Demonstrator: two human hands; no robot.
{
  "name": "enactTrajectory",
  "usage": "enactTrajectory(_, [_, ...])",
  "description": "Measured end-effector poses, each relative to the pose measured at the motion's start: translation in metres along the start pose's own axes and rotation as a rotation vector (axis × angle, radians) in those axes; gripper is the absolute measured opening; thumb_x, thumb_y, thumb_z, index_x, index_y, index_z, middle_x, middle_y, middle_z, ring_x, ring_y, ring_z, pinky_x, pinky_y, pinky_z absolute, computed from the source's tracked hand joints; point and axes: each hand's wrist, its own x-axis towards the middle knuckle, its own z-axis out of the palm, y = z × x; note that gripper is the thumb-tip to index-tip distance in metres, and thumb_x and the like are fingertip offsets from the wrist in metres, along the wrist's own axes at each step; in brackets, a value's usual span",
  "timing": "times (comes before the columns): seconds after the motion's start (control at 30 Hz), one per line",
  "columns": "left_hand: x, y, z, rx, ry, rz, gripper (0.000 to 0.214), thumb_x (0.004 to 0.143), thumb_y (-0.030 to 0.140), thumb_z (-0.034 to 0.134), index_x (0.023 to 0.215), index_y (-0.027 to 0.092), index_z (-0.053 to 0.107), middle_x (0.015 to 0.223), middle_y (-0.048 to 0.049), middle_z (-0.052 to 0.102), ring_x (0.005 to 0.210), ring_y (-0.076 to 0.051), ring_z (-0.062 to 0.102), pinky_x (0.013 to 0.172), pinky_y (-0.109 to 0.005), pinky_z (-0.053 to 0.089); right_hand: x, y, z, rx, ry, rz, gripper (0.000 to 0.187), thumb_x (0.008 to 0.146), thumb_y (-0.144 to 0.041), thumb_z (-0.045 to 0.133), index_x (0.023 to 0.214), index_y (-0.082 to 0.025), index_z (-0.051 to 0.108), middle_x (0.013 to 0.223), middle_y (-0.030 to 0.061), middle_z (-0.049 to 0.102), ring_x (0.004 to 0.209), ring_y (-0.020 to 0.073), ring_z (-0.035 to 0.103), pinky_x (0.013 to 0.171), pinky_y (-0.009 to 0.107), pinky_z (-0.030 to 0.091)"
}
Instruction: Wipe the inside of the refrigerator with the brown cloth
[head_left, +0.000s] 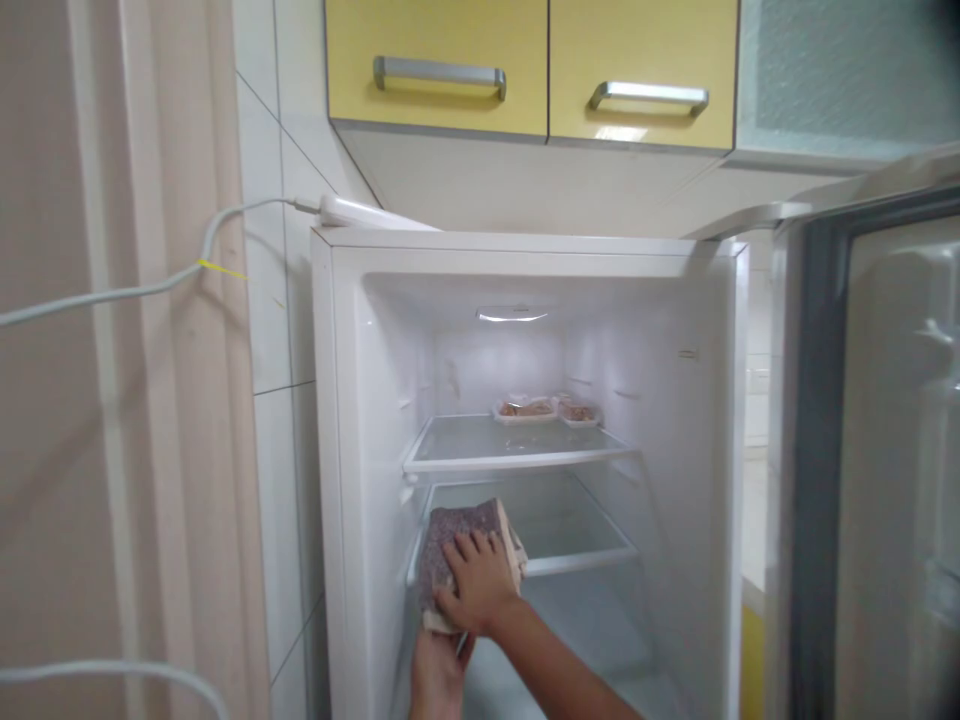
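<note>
A folded cloth [461,522], brownish purple on its face with beige edges, is at the left front of a fridge's lower glass shelf [570,520]. My left hand [437,672] grips the cloth from underneath at its near end; most of its fingers are hidden behind it. Across the top of the cloth lies my right hand [484,585], its fingers spread flat and touching the face. The cloth overlaps the shelf's front edge in view; I cannot tell whether it touches the shelf.
The fridge [540,246] stands with its door [814,450] open to the right. On the upper shelf [465,445] are two wrapped food trays [525,409]. Yellow cabinets [439,30] hang above. A white cable [150,290] runs along the left.
</note>
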Motion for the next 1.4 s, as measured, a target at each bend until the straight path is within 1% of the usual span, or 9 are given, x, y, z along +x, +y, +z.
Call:
enactTrajectory(0.13, [0.001,0.000,-0.022,-0.020,0.086,-0.065,0.014,0.079,0.022,0.052,0.088,0.023,0.062,0.069,0.0004,0.070,0.062,-0.016,0.064,0.062,-0.028,0.049,0.021,-0.033,0.019,-0.071,0.007,-0.065,0.073,0.087,-0.054,0.053,0.149,-0.018,0.039,0.155,0.0187,0.042,0.143,0.0383,0.035,0.116,0.065,0.025])
enactTrajectory(0.27, [-0.011,-0.005,-0.033,0.046,0.108,-0.134,0.012,0.078,0.017,0.054,0.085,0.021,0.062,0.073,-0.0012,0.071,0.059,-0.013,0.063,0.057,-0.025,0.044,0.029,-0.030,0.027,-0.122,0.042,-0.115,0.058,0.090,-0.040,0.054,0.143,-0.017,0.045,0.149,0.0172,0.049,0.139,0.0344,0.042,0.112,0.057,0.036])
enactTrajectory(0.4, [-0.025,-0.002,-0.036,0.118,0.097,-0.236,0.015,0.080,0.016,0.057,0.091,0.019,0.066,0.087,-0.0053,0.076,0.067,-0.013,0.068,0.058,-0.024,0.046,0.015,-0.005,0.020,-0.104,0.064,-0.176,0.046,0.098,-0.023,0.031,0.142,-0.020,0.044,0.146,0.0138,0.053,0.136,0.0286,0.044,0.110,0.053,0.040])
enactTrajectory(0.6, [-0.031,0.003,-0.033,0.179,0.067,-0.204,0.016,0.081,0.018,0.059,0.095,0.019,0.067,0.100,-0.0078,0.077,0.073,-0.013,0.070,0.062,-0.023,0.049,-0.024,0.056,-0.002,-0.084,0.065,-0.150,0.053,0.093,-0.021,0.043,0.146,-0.025,0.042,0.153,0.0087,0.048,0.140,0.0296,0.039,0.115,0.052,0.034])
enactTrajectory(0.8, [-0.031,0.009,0.002,0.130,-0.067,-0.043,0.022,0.086,0.022,0.056,0.106,0.022,0.065,0.119,-0.0092,0.073,0.093,-0.018,0.073,0.074,-0.027,0.053,-0.073,0.140,-0.023,-0.114,0.094,0.139,0.065,0.083,-0.014,0.049,0.146,-0.027,0.045,0.156,0.0049,0.046,0.145,0.0296,0.036,0.121,0.052,0.024])
enactTrajectory(0.97, [-0.029,0.022,0.037,0.184,-0.001,0.032,0.015,0.086,0.025,0.062,0.100,0.021,0.060,0.099,-0.0068,0.072,0.082,-0.018,0.074,0.071,-0.028,0.053,-0.104,0.170,-0.039,-0.112,0.131,0.339,0.069,0.078,-0.016,0.051,0.146,-0.021,0.046,0.157,0.0046,0.043,0.147,0.0283,0.033,0.125,0.045,0.019])
enactTrajectory(1.1, [-0.019,0.030,0.048,0.317,0.046,0.054,0.014,0.082,0.027,0.069,0.086,0.017,0.060,0.080,-0.0057,0.071,0.074,-0.018,0.073,0.064,-0.025,0.051,-0.104,0.163,-0.045,-0.084,0.082,0.448,0.072,0.079,-0.025,0.049,0.149,-0.016,0.042,0.160,0.0059,0.038,0.150,0.0298,0.029,0.124,0.043,0.020])
enactTrajectory(1.23, [-0.003,0.029,0.039,0.409,0.073,0.097,0.017,0.079,0.031,0.071,0.084,0.016,0.064,0.075,-0.0061,0.074,0.067,-0.016,0.071,0.060,-0.025,0.048,-0.086,0.163,-0.046,-0.086,0.038,0.495,0.071,0.084,-0.039,0.046,0.150,-0.013,0.040,0.161,0.0118,0.036,0.149,0.0356,0.029,0.122,0.050,0.021])
enactTrajectory(1.4, [0.019,0.020,0.020,0.442,-0.085,0.222,0.040,0.063,0.049,0.080,0.074,0.011,0.070,0.074,-0.0112,0.076,0.061,-0.017,0.067,0.061,-0.028,0.049,-0.054,0.186,-0.050,-0.083,-0.037,0.469,0.077,0.083,-0.058,0.049,0.147,-0.015,0.046,0.157,0.0150,0.041,0.145,0.0373,0.037,0.118,0.052,0.028])
